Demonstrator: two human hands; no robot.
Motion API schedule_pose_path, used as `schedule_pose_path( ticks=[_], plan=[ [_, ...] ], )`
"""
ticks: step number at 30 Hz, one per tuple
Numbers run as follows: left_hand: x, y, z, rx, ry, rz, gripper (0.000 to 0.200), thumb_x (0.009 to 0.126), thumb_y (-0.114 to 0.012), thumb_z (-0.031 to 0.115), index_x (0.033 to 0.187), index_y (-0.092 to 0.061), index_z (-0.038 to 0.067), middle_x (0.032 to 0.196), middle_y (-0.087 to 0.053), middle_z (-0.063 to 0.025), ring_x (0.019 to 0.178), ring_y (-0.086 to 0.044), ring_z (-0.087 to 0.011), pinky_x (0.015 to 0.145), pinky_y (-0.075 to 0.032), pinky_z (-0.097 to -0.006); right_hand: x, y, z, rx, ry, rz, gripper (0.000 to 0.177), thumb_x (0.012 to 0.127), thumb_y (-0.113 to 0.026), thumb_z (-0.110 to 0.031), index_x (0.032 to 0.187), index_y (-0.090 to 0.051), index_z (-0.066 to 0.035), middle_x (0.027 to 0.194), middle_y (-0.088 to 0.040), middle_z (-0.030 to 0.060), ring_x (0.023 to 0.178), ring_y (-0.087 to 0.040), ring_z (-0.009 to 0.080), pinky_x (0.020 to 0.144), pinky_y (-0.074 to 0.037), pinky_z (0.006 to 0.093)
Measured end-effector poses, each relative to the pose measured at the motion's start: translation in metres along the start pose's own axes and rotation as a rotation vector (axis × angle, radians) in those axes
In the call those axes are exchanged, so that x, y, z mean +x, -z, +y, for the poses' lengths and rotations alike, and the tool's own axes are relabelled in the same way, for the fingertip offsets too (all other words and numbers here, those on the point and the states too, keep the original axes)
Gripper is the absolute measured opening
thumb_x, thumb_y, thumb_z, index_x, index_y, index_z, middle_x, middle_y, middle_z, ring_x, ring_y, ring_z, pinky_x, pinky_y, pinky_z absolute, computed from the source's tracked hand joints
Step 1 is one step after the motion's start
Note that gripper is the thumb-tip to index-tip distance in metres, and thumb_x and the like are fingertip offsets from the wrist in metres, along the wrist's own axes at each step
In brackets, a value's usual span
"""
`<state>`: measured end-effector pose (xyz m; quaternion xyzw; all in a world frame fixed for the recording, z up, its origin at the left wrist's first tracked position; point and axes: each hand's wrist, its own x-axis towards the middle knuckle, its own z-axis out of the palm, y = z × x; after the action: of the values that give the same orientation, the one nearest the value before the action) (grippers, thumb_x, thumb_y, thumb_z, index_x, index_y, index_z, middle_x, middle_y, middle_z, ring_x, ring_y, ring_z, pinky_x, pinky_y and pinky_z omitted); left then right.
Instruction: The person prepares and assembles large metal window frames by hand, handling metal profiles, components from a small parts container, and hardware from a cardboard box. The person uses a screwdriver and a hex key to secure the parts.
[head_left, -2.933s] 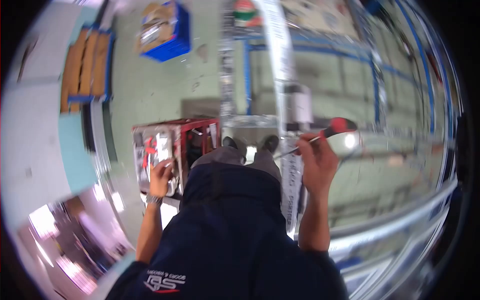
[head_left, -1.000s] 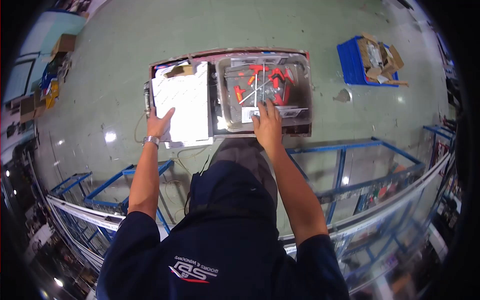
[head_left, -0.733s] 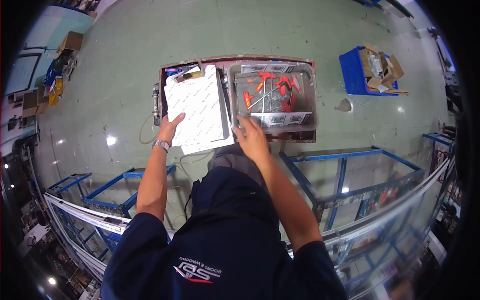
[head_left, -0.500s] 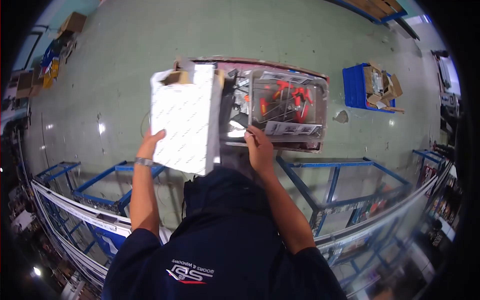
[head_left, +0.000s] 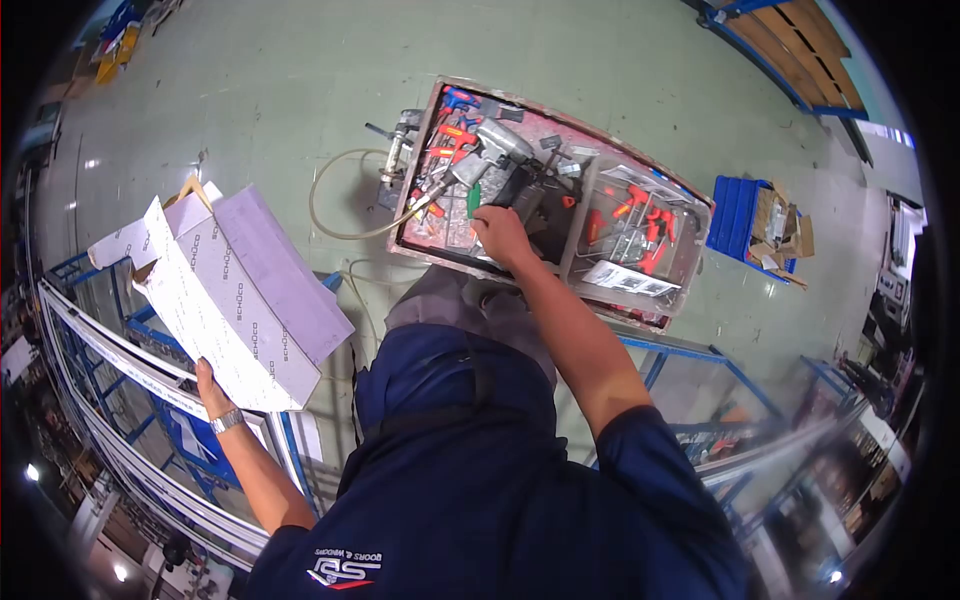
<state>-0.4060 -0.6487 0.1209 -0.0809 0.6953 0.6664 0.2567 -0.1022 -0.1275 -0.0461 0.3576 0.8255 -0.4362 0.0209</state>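
At the left, my left hand (head_left: 212,388) grips the lower edge of a cardboard box (head_left: 235,300) printed "SCHÜCO". The box is tilted, with its flaps open at the far end. My right hand (head_left: 503,237) is over the near side of a tool tray (head_left: 440,255), its fingers curled. Right by those fingertips is a green handle (head_left: 473,198); whether they hold it is hidden. Close by lie a metal pneumatic tool (head_left: 503,140), a black piece (head_left: 512,186) and red-handled hex keys (head_left: 455,140).
Inside the tray's right part, a grey plastic bin (head_left: 575,235) holds red-handled tools. A hose (head_left: 318,195) loops at the tray's left. On the floor to the right stands a blue crate (head_left: 733,215) with cardboard scraps. Blue metal frames (head_left: 655,365) flank my body.
The box has swung left and down, away from the tray, and is turned, uncovering the tools there. My right hand has shifted forward to the green handle.
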Motion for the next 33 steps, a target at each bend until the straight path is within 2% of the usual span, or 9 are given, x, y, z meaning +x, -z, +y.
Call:
schedule_pose_path(
  ticks=[3,4,7,12,20,24,27,31,33],
  plan=[
    [-0.021,0.018,-0.003,-0.038,0.018,0.108,0.069,0.095,-0.063,0.045,0.145,-0.043,0.002,0.139,-0.056,-0.0116,0.121,-0.058,-0.0275,0.101,-0.047,-0.0402,0.019,-0.029,-0.007,0.105,-0.194,0.024,0.017,0.087,-0.062,-0.016,0.099,-0.07,-0.008,0.098,-0.068,0.0182,0.095,-0.064,0.0398,0.087,-0.05,0.0477],
    [-0.026,0.021,-0.002,-0.044,0.011,0.131,0.069,0.095,-0.063,0.045,0.145,-0.043,0.002,0.139,-0.056,-0.0118,0.121,-0.058,-0.0275,0.101,-0.047,-0.0402,0.022,-0.041,-0.01,0.044,-0.135,0.252,0.016,0.086,-0.061,-0.015,0.098,-0.069,-0.009,0.099,-0.067,0.0152,0.091,-0.065,0.038,0.079,-0.052,0.0483],
    [-0.042,0.019,0.005,-0.065,0.008,0.158,0.071,0.093,-0.065,0.047,0.144,-0.044,0.001,0.137,-0.057,-0.0116,0.119,-0.058,-0.0269,0.099,-0.048,-0.0395,0.027,-0.042,-0.029,0.043,0.047,0.374,0.017,0.086,-0.061,-0.015,0.101,-0.068,-0.011,0.099,-0.065,0.0144,0.088,-0.066,0.0361,0.075,-0.052,0.048],
    [-0.048,0.021,0.008,-0.069,0.024,0.181,0.072,0.092,-0.066,0.047,0.143,-0.046,0.001,0.135,-0.058,-0.0105,0.117,-0.059,-0.0262,0.099,-0.048,-0.0385,0.035,-0.039,-0.026,-0.338,0.059,-0.048,0.013,0.09,-0.055,-0.017,0.093,-0.063,-0.006,0.101,-0.063,0.012,0.09,-0.067,0.033,0.073,-0.055,0.0482],
    [-0.021,0.009,0.005,-0.038,0.017,0.044,0.073,0.093,-0.064,0.05,0.143,-0.045,0.0,0.137,-0.057,-0.0121,0.12,-0.057,-0.0288,0.103,-0.045,-0.0408,0.013,-0.041,0.01,-0.573,0.464,-0.064,0.007,0.081,-0.059,-0.013,0.085,-0.063,-0.009,0.093,-0.06,0.0088,0.094,-0.062,0.0263,0.079,-0.052,0.0401],
    [0.01,-0.061,0.009,-0.094,0.028,-0.122,0.077,0.086,-0.073,0.049,0.14,-0.048,0.0,0.134,-0.059,-0.0122,0.119,-0.058,-0.0289,0.101,-0.048,-0.0414,0.012,0.005,-0.01,-0.486,0.695,0.013,0.009,0.081,-0.058,-0.012,0.088,-0.064,-0.01,0.091,-0.06,0.0067,0.093,-0.06,0.0239,0.082,-0.047,0.0384],
    [0.035,-0.126,0.006,-0.182,0.077,-0.425,0.084,0.081,-0.077,0.05,0.14,-0.047,-0.002,0.135,-0.058,-0.0141,0.119,-0.059,-0.0297,0.102,-0.049,-0.0417,-0.011,0.045,-0.044,-0.265,0.593,0.336,0.015,0.081,-0.063,-0.01,0.095,-0.066,-0.008,0.091,-0.063,0.0045,0.092,-0.06,0.0255,0.083,-0.048,0.0396],
    [0.045,-0.249,-0.005,-0.226,0.207,-0.701,0.078,0.083,-0.078,0.041,0.141,-0.046,0.0,0.133,-0.059,-0.0142,0.119,-0.06,-0.0288,0.1,-0.051,-0.0424,-0.074,0.082,-0.034,0.344,-0.033,0.558,0.022,0.093,-0.065,-0.009,0.112,-0.069,-0.001,0.094,-0.068,0.0053,0.085,-0.065,0.0172,0.077,-0.05,0.0296],
    [0.042,-0.319,-0.019,-0.014,0.2,-0.774,0.076,0.088,-0.073,0.036,0.145,-0.04,-0.002,0.137,-0.056,-0.0161,0.124,-0.056,-0.0295,0.105,-0.046,-0.0438,-0.118,0.095,-0.021,0.727,-0.297,0.645,0.023,0.097,-0.062,-0.012,0.115,-0.069,0.001,0.09,-0.069,0.0051,0.078,-0.064,0.0125,0.073,-0.049,0.0249]
  ],
)
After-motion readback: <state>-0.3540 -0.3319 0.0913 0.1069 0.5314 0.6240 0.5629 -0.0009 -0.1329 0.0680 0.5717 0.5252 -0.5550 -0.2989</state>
